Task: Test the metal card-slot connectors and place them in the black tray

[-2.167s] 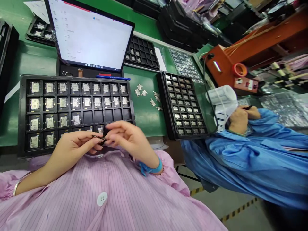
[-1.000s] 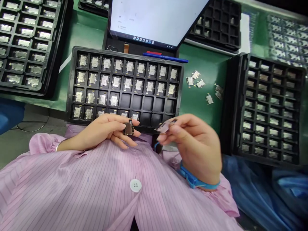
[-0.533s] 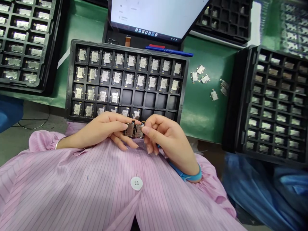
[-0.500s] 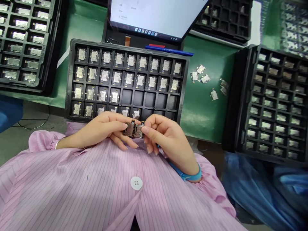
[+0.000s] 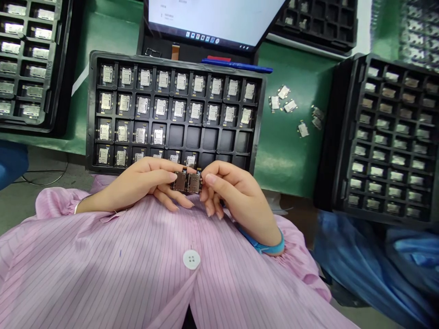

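Note:
Side by side in front of my chest are two small circuit boards with metal card slots, a left board [image 5: 179, 182] and a right board [image 5: 194, 183]. My left hand [image 5: 146, 180] is closed on the left board, thumb on its face and forefinger along the top edge; its other fingers extend below. At the right board's outer edge, the thumb and forefinger of my right hand [image 5: 235, 189] pinch, with the remaining fingers curled. Just beyond the hands lies a black compartment tray [image 5: 176, 122] holding many similar boards, its front row partly hidden by my hands.
Several loose boards [image 5: 290, 106] lie on the green table [image 5: 279, 160]. A blue pen [image 5: 236, 66] rests by the tray's far edge, below a screen [image 5: 212, 20]. Filled tray stacks stand on the left [image 5: 48, 123] and right [image 5: 338, 137].
The view has shifted slightly, moving the tray and hands left in the picture. My right thumb has slid off the right board's face to its edge, so more of that board shows.

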`<state>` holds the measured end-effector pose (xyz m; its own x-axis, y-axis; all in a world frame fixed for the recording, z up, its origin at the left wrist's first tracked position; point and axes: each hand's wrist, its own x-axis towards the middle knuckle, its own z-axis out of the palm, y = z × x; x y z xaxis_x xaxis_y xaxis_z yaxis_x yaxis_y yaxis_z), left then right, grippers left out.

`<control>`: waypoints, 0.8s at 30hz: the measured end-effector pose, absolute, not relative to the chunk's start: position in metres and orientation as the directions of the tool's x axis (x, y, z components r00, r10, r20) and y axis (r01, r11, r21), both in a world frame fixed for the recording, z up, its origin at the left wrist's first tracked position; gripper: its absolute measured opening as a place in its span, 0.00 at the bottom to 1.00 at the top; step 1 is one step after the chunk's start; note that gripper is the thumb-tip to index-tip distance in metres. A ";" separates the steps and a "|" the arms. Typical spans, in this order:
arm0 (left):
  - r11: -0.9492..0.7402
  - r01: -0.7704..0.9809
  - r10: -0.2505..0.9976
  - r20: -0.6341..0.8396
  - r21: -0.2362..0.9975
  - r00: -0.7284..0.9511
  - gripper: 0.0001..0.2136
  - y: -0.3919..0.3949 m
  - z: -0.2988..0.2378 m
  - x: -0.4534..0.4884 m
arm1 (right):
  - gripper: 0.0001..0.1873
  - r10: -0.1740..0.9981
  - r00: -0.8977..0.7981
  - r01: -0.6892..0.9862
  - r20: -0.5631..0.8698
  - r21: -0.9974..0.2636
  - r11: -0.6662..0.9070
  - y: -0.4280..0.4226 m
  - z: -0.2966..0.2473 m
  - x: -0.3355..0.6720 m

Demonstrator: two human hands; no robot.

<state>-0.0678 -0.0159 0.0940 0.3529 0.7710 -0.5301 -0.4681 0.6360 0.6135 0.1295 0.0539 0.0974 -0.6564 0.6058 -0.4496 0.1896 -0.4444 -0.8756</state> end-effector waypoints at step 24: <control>0.651 -0.531 0.756 -0.526 0.543 0.388 0.13 -0.015 0.089 -0.067 | 0.13 0.653 -0.612 0.274 -0.446 -0.894 -0.354 0.056 0.101 0.125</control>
<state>-0.0672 -0.0155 0.0889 0.3883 0.7563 -0.5265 -0.5309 0.6506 0.5430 0.1247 0.0555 0.1007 -0.6119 0.6530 -0.4463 0.2744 -0.3539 -0.8941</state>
